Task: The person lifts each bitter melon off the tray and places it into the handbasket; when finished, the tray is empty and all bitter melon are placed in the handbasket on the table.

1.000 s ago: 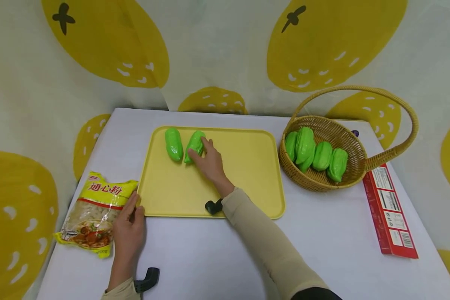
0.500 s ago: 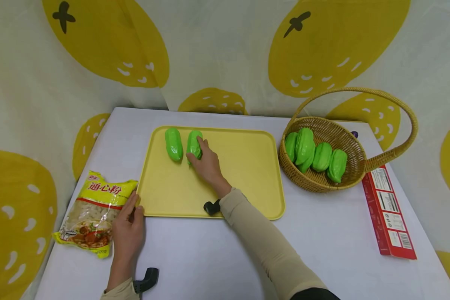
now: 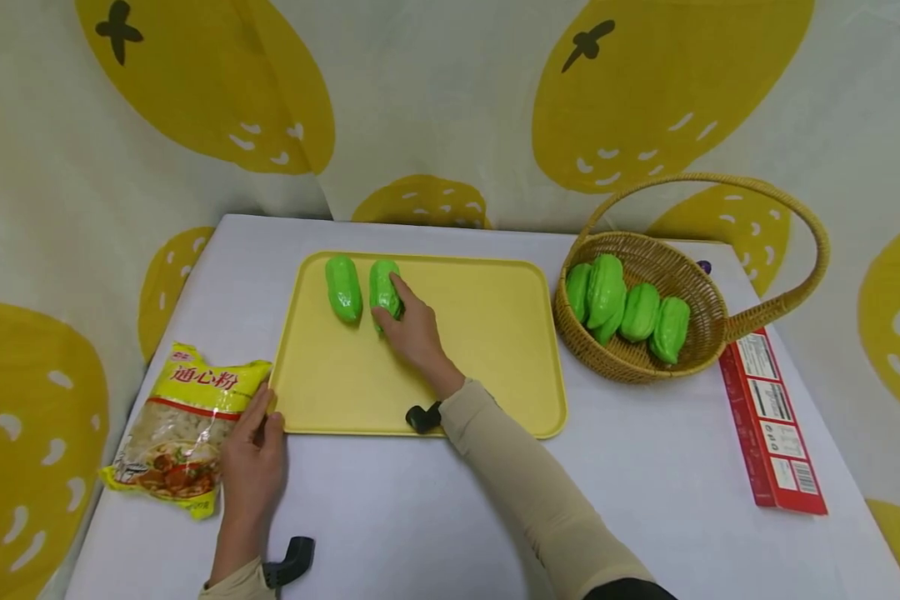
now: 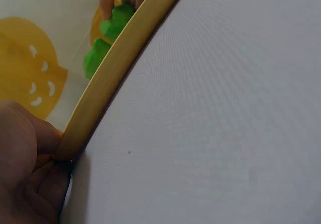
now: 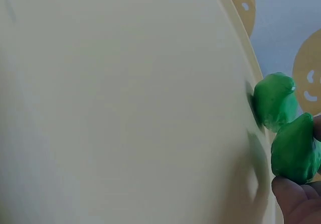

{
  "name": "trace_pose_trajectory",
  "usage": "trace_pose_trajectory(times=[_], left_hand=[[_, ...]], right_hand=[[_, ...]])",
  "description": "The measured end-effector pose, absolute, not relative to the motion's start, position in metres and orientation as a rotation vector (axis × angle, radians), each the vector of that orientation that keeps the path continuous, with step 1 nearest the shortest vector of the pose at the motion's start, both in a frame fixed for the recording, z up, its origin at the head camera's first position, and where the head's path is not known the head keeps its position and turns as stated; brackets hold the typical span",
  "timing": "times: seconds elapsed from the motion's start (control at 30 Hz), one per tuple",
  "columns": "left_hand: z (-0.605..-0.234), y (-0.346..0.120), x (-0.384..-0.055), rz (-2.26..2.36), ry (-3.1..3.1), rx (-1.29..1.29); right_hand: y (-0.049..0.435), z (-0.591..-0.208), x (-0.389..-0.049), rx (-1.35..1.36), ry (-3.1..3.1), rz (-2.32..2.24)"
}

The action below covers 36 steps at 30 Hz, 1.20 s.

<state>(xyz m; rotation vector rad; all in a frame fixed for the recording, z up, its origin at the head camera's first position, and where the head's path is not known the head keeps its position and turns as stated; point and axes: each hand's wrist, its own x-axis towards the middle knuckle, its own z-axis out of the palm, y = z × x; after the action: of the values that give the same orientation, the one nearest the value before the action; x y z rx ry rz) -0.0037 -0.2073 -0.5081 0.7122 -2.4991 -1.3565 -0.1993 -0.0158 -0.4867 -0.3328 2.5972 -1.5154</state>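
Note:
A yellow tray [image 3: 480,358] lies on the white-covered table. My left hand [image 3: 253,467] pinches its front left corner, with fingers above and below the rim in the left wrist view. Two glossy green ribbed fruits lie side by side near the tray's back left. My right hand [image 3: 416,333] holds the right-hand green fruit [image 3: 384,287] between thumb and fingers. The other green fruit [image 3: 343,289] lies just to the left, untouched. In the right wrist view, the held green fruit [image 5: 296,151] sits at the right edge, partly covered by the fingers.
A bag of pasta [image 3: 187,429] lies against the left hand. On the right stands a wicker basket [image 3: 641,371] with a tall handle, holding several similar green fruits [image 3: 606,287]. A red box [image 3: 772,425] lies beside it. A patterned cloth hangs behind the table.
My right hand has turned the held green fruit slightly, from slanted to more upright and parallel to its neighbour. The left hand stays at the tray corner.

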Motion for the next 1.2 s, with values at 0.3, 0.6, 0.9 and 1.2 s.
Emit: trace_pose_trajectory(times=[0.3, 0.6, 0.9, 1.2], left_hand=[[-0.51, -0.208, -0.004, -1.331, -2.483, 0.655], [-0.509, -0.207, -0.003, -1.333, -2.497, 0.685], [-0.505, -0.207, -0.003, -1.322, -2.512, 0.683], [-0.505, -0.208, -0.003, -1.317, -2.505, 0.651]], right_hand=[[-0.008, -0.475, -0.194, -0.369, 2.576, -1.572], [0.005, -0.458, -0.185, -0.373, 2.498, -1.67], [0.026, -0.44, -0.171, -0.385, 2.36, -1.843], [0.047, -0.425, -0.161, -0.397, 2.285, -1.961]])
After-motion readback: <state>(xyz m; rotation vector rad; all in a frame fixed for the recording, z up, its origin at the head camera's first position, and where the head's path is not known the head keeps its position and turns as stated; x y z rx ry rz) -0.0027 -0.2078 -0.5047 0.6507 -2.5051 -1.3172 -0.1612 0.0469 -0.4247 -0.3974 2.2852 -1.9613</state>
